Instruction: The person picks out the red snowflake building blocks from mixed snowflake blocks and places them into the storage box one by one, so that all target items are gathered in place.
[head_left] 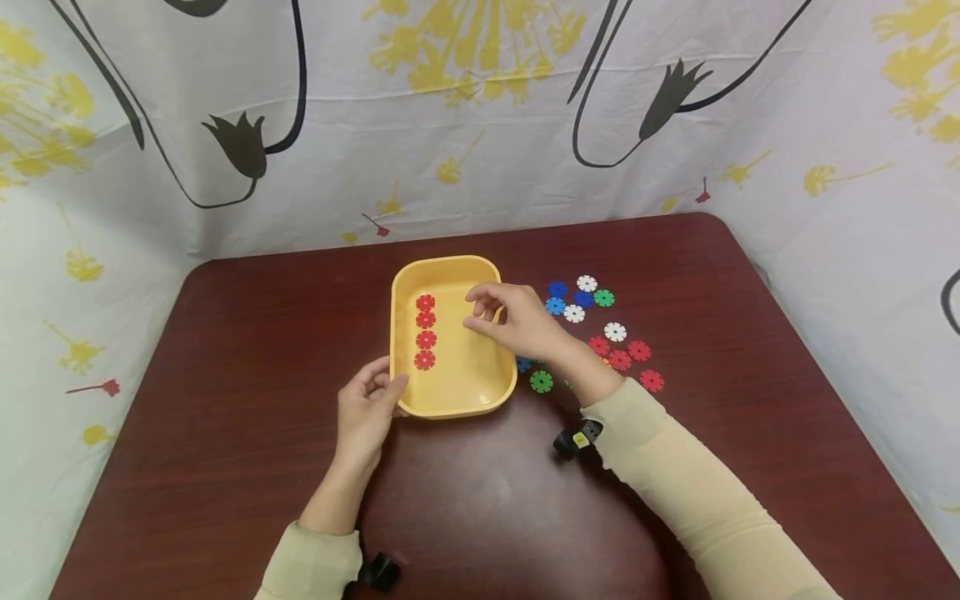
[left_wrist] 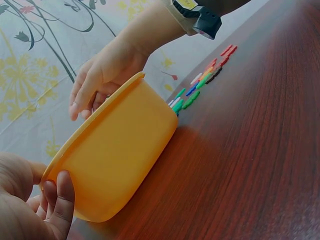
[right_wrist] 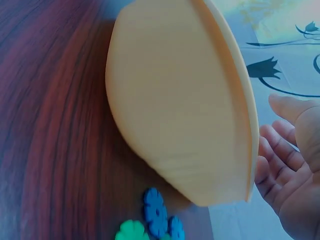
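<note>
A yellow plastic tray (head_left: 461, 379) with raised walls stands on the table. Several red snowflake discs (head_left: 425, 339) lie inside it in a straight column along the left side. My left hand (head_left: 366, 408) grips the tray's near left corner, thumb over the rim and fingers along the outer wall (left_wrist: 120, 150). My right hand (head_left: 517, 318) is over the tray's right side, its thumb and fingers apart and loosely bent. Nothing shows between those fingers in the right wrist view, where the hand (right_wrist: 295, 165) appears beyond the rim.
Right of the tray lie loose snowflake discs: blue ones (head_left: 555, 306), white ones (head_left: 615, 332), a green one (head_left: 541, 382) and several red ones (head_left: 619, 360). My right forearm (head_left: 585, 367) covers part of this group. A patterned cloth (head_left: 480, 183) hangs behind the dark red table (head_left: 262, 375).
</note>
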